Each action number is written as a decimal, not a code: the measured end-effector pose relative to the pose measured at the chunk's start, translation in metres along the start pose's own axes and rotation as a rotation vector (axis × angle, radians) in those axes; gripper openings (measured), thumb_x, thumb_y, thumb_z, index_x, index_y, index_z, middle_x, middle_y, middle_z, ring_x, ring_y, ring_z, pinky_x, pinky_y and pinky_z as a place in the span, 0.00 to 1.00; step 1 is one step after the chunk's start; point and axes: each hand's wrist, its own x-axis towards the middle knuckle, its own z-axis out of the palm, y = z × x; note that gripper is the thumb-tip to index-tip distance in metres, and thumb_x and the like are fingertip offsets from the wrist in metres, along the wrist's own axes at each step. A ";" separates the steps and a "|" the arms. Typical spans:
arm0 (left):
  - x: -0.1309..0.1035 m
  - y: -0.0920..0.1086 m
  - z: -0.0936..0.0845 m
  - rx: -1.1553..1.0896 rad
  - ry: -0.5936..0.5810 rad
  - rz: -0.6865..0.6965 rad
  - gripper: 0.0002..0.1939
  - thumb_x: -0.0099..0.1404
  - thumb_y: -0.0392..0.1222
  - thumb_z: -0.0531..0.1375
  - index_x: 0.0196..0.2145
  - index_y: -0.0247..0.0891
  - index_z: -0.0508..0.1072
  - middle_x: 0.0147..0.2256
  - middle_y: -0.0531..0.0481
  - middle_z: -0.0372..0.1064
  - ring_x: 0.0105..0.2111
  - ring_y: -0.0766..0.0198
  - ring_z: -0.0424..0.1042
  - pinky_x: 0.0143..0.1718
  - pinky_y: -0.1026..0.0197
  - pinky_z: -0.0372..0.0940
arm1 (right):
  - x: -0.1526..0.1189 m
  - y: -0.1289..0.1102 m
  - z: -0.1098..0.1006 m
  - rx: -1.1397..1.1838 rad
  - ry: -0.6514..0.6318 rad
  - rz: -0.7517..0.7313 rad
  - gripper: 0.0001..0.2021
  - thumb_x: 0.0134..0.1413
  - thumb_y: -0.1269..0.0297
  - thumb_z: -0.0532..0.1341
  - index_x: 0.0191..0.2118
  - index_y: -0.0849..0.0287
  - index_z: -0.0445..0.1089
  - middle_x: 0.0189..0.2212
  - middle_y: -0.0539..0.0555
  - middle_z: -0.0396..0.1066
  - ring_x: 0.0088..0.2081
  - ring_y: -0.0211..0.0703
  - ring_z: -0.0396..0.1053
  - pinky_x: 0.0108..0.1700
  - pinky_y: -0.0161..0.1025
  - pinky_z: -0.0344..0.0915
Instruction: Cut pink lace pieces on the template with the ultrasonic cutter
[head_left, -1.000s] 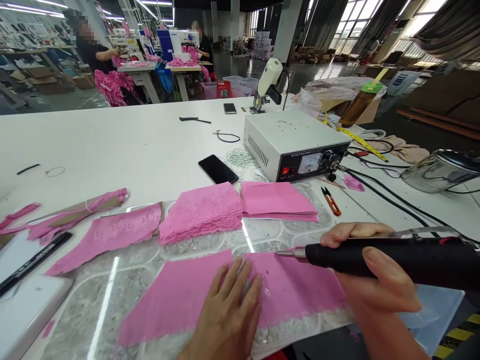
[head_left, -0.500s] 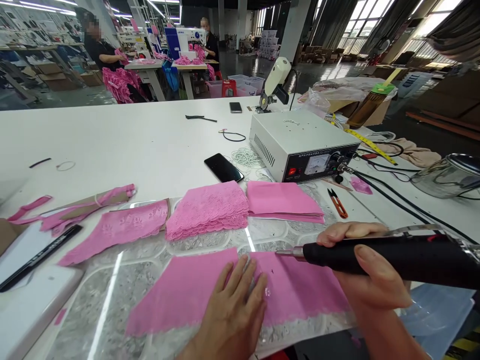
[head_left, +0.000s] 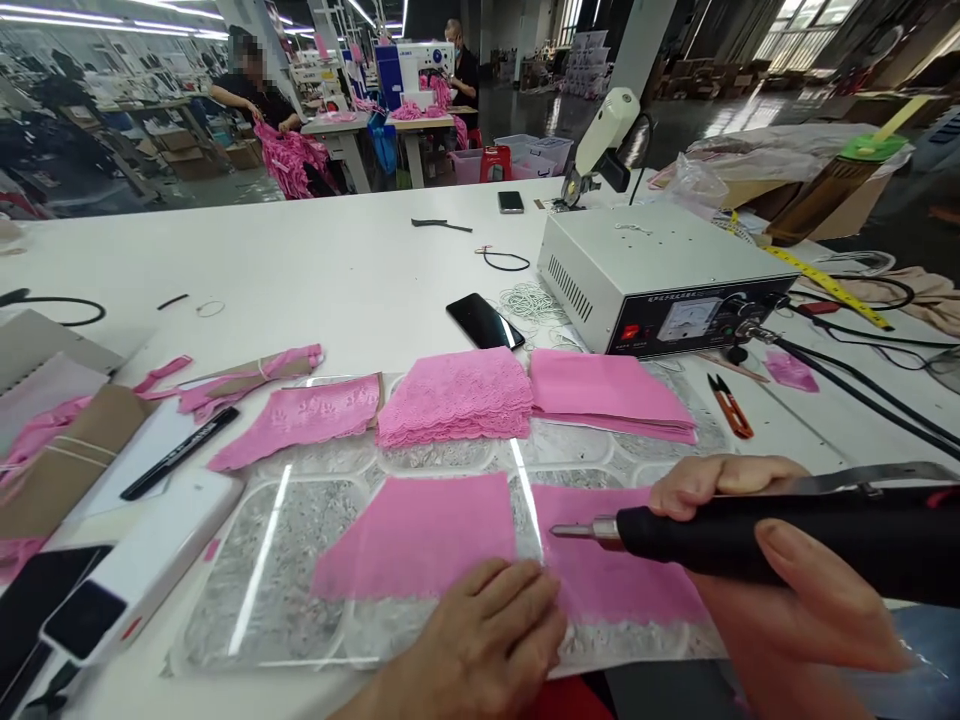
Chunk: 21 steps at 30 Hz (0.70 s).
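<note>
My right hand (head_left: 795, 560) grips a black handheld tool with a pointed metal tip (head_left: 750, 530). The tip points left, over the right pink fabric piece (head_left: 607, 580). My left hand (head_left: 499, 630) rests by the near edges of the two pink pieces, its fingers curled together and their tips hidden from me. A second flat pink fabric piece (head_left: 420, 535) lies to the left, with a gap between the two. Both lie on a clear, patterned mat (head_left: 262, 590). Behind them are a stack of pink lace pieces (head_left: 457, 400) and a stack of plain pink pieces (head_left: 607, 390).
A grey control box (head_left: 667, 265) with cables stands behind right, near orange thread snips (head_left: 730, 405). A black phone (head_left: 484, 320) and tangled thread lie beside it. At left are a marker (head_left: 180, 455), a white device (head_left: 150, 560) and pink strips. Two people work at the far tables.
My left hand has drawn back toward me from lying flat, and its fingers have curled. A gap has widened between the two fabric pieces. The view has swung left.
</note>
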 end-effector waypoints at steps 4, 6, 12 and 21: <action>-0.001 0.002 0.002 0.007 -0.008 -0.019 0.10 0.71 0.35 0.55 0.46 0.34 0.74 0.46 0.44 0.76 0.50 0.61 0.72 0.52 0.59 0.67 | -0.001 0.007 0.000 0.006 -0.053 0.014 0.08 0.49 0.59 0.64 0.35 0.55 0.72 0.26 0.51 0.69 0.27 0.41 0.67 0.30 0.40 0.69; 0.001 0.003 0.002 0.002 0.013 -0.030 0.10 0.71 0.35 0.55 0.45 0.34 0.74 0.46 0.44 0.76 0.49 0.61 0.73 0.51 0.59 0.67 | -0.001 0.009 0.000 0.000 -0.059 0.010 0.08 0.49 0.59 0.64 0.35 0.55 0.72 0.26 0.51 0.69 0.28 0.41 0.67 0.31 0.40 0.69; 0.004 0.003 0.002 -0.039 0.076 -0.043 0.09 0.71 0.34 0.55 0.43 0.33 0.75 0.43 0.46 0.77 0.47 0.61 0.74 0.49 0.59 0.66 | -0.001 0.009 0.002 -0.012 -0.037 -0.002 0.08 0.47 0.59 0.65 0.34 0.55 0.72 0.27 0.51 0.69 0.27 0.41 0.66 0.31 0.41 0.69; 0.004 0.002 0.003 -0.031 0.056 -0.027 0.09 0.71 0.34 0.55 0.45 0.33 0.74 0.44 0.45 0.77 0.48 0.60 0.73 0.49 0.58 0.66 | -0.001 0.010 0.005 -0.023 -0.019 0.009 0.08 0.47 0.58 0.66 0.33 0.54 0.72 0.26 0.51 0.68 0.27 0.43 0.66 0.30 0.43 0.69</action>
